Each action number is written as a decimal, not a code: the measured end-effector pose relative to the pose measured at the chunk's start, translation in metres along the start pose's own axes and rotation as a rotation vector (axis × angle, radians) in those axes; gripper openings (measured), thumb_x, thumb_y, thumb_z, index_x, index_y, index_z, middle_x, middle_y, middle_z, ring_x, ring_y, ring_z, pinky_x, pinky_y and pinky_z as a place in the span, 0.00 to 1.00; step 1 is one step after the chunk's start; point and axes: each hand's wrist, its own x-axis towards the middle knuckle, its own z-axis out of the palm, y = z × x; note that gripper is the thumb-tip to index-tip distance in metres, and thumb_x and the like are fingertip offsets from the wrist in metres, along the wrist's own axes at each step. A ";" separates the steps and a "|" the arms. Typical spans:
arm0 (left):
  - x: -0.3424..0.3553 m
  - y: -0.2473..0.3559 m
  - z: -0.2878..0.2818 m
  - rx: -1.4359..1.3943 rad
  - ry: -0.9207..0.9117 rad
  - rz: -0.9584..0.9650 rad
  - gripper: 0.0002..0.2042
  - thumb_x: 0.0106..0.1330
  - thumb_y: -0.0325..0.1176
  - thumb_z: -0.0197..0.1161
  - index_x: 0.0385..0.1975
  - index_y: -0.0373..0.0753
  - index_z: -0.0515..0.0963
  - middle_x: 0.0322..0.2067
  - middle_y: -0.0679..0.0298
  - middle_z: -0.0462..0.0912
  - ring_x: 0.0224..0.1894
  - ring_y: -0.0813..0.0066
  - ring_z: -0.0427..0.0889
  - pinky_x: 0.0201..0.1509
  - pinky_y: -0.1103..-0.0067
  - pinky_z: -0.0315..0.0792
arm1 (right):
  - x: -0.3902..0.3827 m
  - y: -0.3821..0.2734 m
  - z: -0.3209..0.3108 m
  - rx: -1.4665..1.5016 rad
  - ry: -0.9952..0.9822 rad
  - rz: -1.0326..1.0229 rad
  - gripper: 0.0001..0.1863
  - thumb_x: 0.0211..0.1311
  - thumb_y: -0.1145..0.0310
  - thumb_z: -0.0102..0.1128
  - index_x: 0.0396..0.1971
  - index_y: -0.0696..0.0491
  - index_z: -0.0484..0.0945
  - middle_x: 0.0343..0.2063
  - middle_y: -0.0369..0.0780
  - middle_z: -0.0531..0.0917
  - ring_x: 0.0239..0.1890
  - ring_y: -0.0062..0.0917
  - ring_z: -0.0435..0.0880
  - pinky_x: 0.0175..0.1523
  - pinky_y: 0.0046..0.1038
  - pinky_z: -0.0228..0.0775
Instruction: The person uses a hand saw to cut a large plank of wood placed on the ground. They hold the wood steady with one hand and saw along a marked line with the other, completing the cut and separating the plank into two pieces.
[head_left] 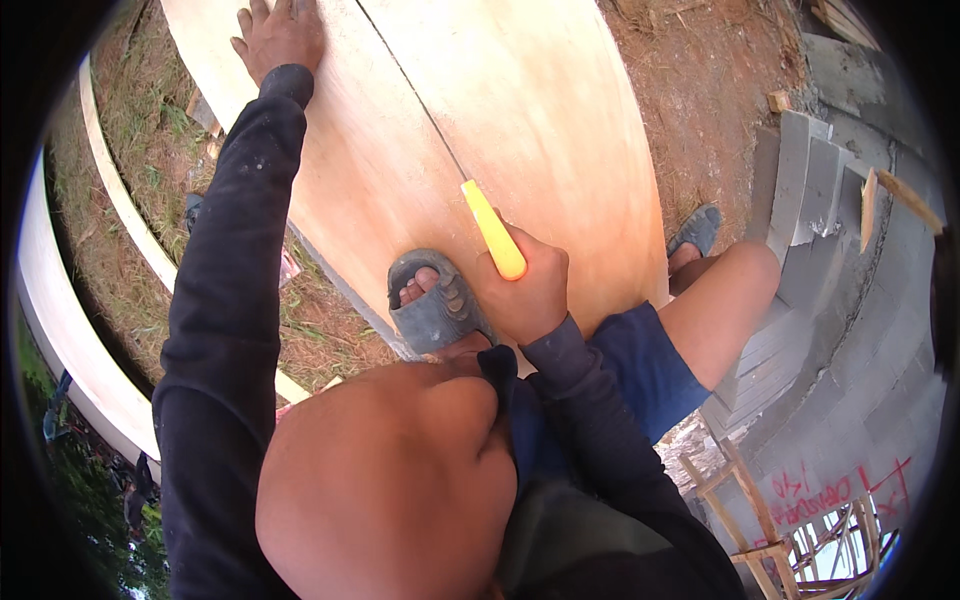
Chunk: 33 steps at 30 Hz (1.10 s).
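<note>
My right hand (527, 290) is wrapped round the yellow handle of a handsaw (488, 225), low over a pale plywood sheet (560, 130). A thin dark line runs from the handle to the far edge of the view; how much is blade and how much is cut, I cannot tell. Far left on the sheet, my left hand (280, 38) lies flat with its fingers spread, holding nothing. One of my feet, in a grey slide sandal (432, 305), presses on the sheet's near left part, left of my right hand.
My other sandal (696, 228) is on the dirt right of the sheet. Grey blocks (805, 180) stand beside a grey block wall (860, 380) at right. Long pale boards (90, 350) lie on grass at left. A wooden frame (750, 520) stands at the lower right.
</note>
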 end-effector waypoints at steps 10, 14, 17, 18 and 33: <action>-0.006 -0.015 -0.003 0.002 -0.005 -0.021 0.25 0.74 0.52 0.47 0.68 0.53 0.68 0.72 0.52 0.60 0.75 0.47 0.55 0.75 0.46 0.48 | -0.122 0.045 -0.048 -0.019 0.070 -0.134 0.21 0.55 0.82 0.55 0.51 0.64 0.81 0.26 0.47 0.85 0.28 0.28 0.87 0.36 0.23 0.76; 0.000 -0.002 0.006 -0.007 0.006 0.010 0.25 0.74 0.53 0.46 0.68 0.54 0.68 0.72 0.52 0.60 0.75 0.48 0.55 0.75 0.46 0.48 | -0.033 0.042 -0.002 0.110 0.109 -0.148 0.21 0.55 0.81 0.57 0.51 0.63 0.81 0.19 0.43 0.78 0.18 0.25 0.78 0.29 0.24 0.71; -0.003 -0.015 0.006 -0.015 0.000 -0.007 0.25 0.74 0.53 0.46 0.68 0.54 0.68 0.72 0.52 0.59 0.75 0.48 0.54 0.75 0.46 0.48 | -0.092 0.050 -0.028 -0.014 0.027 -0.140 0.28 0.48 0.81 0.62 0.55 0.63 0.79 0.39 0.55 0.85 0.35 0.39 0.90 0.41 0.29 0.80; -0.005 -0.019 0.001 -0.006 0.005 -0.018 0.25 0.74 0.53 0.46 0.68 0.54 0.68 0.72 0.53 0.59 0.75 0.48 0.54 0.75 0.46 0.48 | -0.124 0.060 -0.041 -0.027 -0.016 -0.127 0.28 0.47 0.82 0.60 0.54 0.65 0.78 0.43 0.56 0.85 0.40 0.40 0.90 0.47 0.29 0.81; -0.006 -0.019 0.007 0.002 0.005 -0.011 0.26 0.74 0.55 0.46 0.69 0.57 0.68 0.73 0.54 0.59 0.75 0.49 0.54 0.75 0.46 0.47 | -0.151 0.054 -0.065 -0.067 -0.024 -0.127 0.24 0.52 0.85 0.56 0.53 0.66 0.79 0.43 0.55 0.86 0.38 0.34 0.91 0.44 0.24 0.79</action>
